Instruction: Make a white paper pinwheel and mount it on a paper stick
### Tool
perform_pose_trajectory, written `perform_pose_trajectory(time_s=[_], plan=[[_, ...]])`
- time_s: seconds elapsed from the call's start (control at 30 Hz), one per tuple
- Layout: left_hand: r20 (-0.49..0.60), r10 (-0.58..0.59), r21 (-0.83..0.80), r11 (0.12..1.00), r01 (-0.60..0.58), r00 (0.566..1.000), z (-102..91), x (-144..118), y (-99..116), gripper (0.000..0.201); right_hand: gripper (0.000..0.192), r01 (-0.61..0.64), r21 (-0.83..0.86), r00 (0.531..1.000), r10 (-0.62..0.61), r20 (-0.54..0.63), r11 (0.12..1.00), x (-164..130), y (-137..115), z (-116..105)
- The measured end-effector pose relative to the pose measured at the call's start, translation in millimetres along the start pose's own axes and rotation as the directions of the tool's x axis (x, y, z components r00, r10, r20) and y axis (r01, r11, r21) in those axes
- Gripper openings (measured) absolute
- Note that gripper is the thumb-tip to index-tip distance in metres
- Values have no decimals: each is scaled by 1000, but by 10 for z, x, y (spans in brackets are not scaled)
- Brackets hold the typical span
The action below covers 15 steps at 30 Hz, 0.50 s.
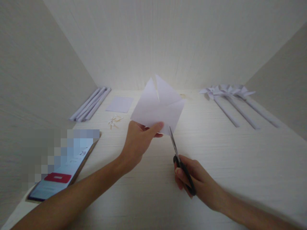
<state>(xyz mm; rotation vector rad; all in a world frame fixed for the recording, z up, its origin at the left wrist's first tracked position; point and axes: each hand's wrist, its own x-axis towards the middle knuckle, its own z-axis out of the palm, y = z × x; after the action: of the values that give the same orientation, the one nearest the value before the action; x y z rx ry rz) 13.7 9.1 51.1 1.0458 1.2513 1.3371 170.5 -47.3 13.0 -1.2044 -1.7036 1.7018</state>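
While the left hand (139, 140) pinches a slit white paper square (158, 107) above the counter (240, 159), the right hand (194, 179) grips black scissors (181, 163), whose blade tips touch the paper's lower edge. Finished paper pinwheels (227, 92) lie far right.

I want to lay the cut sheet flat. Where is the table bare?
Bare table lies between the right hand and the pinwheels, and between flat sheet and pinwheels. Crowded at left: phone, rolled tubes, small sticks.
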Motion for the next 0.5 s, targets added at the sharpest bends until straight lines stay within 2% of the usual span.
perform_pose_trajectory(time_s=[0.5], plan=[[-14,-14,55,998,15,1000,-7,-7,70,28,35,21,-77,999,-23,-24,997,1,13,0]])
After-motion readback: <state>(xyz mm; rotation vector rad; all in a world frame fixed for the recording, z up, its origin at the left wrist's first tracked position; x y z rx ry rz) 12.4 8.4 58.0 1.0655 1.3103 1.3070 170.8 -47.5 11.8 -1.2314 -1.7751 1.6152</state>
